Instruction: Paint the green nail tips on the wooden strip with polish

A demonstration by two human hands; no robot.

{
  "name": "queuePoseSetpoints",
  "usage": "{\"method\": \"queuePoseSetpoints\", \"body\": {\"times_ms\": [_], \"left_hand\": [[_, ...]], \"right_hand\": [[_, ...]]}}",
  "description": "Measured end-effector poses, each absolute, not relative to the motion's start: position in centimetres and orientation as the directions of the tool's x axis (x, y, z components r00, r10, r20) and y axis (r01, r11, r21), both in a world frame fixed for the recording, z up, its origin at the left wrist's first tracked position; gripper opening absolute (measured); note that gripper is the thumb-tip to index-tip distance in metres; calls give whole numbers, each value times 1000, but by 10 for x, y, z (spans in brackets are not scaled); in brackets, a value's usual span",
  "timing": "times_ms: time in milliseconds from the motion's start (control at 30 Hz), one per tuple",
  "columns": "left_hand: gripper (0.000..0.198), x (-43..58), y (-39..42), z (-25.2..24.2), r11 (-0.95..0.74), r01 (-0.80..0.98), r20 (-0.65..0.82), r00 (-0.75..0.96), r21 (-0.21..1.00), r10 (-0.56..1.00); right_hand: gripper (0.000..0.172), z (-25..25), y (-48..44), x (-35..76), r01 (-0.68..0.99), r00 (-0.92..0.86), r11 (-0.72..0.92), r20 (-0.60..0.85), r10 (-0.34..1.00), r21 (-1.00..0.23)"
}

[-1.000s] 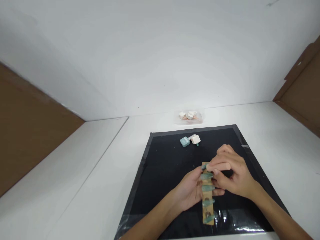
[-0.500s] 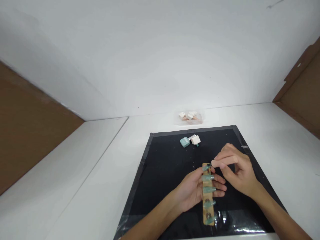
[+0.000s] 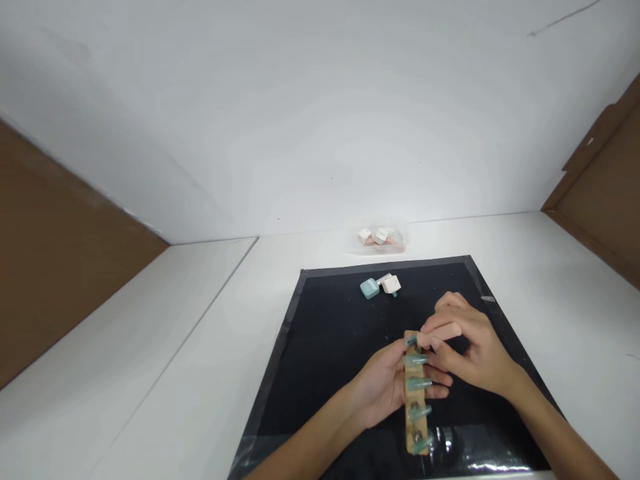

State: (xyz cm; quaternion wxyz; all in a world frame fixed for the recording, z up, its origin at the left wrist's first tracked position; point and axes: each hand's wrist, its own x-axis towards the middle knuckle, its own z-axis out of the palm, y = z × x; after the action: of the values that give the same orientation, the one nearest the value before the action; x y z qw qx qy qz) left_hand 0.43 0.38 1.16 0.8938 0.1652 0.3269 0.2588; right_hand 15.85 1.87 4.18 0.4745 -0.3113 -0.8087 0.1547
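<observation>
My left hand (image 3: 385, 387) holds a narrow wooden strip (image 3: 415, 407) from underneath, above the black mat (image 3: 325, 347). Several teal false nails (image 3: 416, 383) stick out from the strip in a row. My right hand (image 3: 467, 350) is over the strip's far end, its fingers pinched together at the topmost nail (image 3: 411, 341). What the pinch holds is too small to make out. A teal nail polish bottle (image 3: 370, 288) lies on the mat's far side beside a white cap with a brush (image 3: 391, 285).
A clear shallow tray (image 3: 380, 238) with small white and pink pieces stands beyond the mat, by the white wall. The white table (image 3: 175, 373) spreads left and right. Brown panels (image 3: 600, 200) flank both sides.
My right hand lifted off the strip's top end half a second ago and has come back down onto the topmost nail. The left hand kept the strip nearly still.
</observation>
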Motion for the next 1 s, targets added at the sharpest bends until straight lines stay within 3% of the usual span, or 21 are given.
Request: {"method": "queuePoseSetpoints", "body": {"times_ms": [133,233,400,533,667,833,1000], "left_hand": [[34,4,2,11,813,-363,-507,644,456,572],[34,4,1,11,811,-357,-481,667,464,569],[28,5,-2,14,807,-361,-494,650,468,577],[31,5,-2,16,810,-344,-492,660,475,569],[29,5,-2,17,803,-355,-486,654,479,580],[30,5,-1,20,803,-336,-492,654,492,574],[24,5,-2,20,797,-350,-492,643,492,586]], "right_hand": [[18,42,18,158,362,-280,768,724,630,-528],[19,43,17,158,294,-337,770,693,638,-566],[21,43,17,158,352,-299,776,722,624,-524],[21,45,15,157,268,-329,783,711,621,-561],[20,45,16,156,347,-301,771,716,630,-533],[20,45,16,155,270,-327,780,708,626,-565],[19,44,17,156,350,-278,765,720,636,-541]]}}
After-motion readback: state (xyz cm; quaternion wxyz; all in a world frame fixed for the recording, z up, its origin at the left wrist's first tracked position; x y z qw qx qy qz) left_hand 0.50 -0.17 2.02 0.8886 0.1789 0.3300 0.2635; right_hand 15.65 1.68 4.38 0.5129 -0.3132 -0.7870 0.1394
